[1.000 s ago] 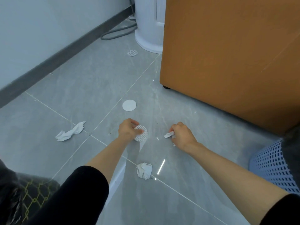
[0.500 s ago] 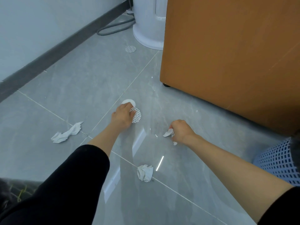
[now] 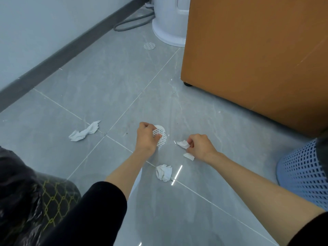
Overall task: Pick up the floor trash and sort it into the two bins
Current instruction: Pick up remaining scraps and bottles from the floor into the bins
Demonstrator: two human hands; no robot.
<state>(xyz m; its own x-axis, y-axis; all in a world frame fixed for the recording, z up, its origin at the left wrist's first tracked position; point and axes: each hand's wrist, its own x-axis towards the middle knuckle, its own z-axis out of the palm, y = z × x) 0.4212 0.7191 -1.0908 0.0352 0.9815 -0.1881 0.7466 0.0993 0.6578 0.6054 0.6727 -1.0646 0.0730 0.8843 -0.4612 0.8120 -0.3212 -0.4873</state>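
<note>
My left hand [image 3: 146, 139] pinches a round patterned disc [image 3: 160, 137]. Just behind its fingers a plain white disc [image 3: 158, 126] shows; whether the fingers hold it or it lies on the floor I cannot tell. My right hand [image 3: 201, 146] grips a small scrap of white tissue [image 3: 183, 144], and a second bit [image 3: 189, 156] pokes out under the wrist. A crumpled tissue ball [image 3: 164, 172] lies on the tiles between my forearms. A twisted tissue [image 3: 85, 133] lies to the left. The black-bagged mesh bin [image 3: 53, 197] is at lower left, the blue perforated bin [image 3: 305, 174] at right.
An orange cabinet [image 3: 257, 55] stands close ahead on the right. A white appliance base [image 3: 168, 31] and grey hose [image 3: 131, 25] sit by the far wall. Another patterned disc [image 3: 149, 46] lies near them. The wall's dark skirting [image 3: 58, 57] runs along the left.
My left hand carried the patterned disc forward to the plain white disc, which now sits at its fingertips. My right hand kept its tissue scrap and barely moved. The view tilted down.
</note>
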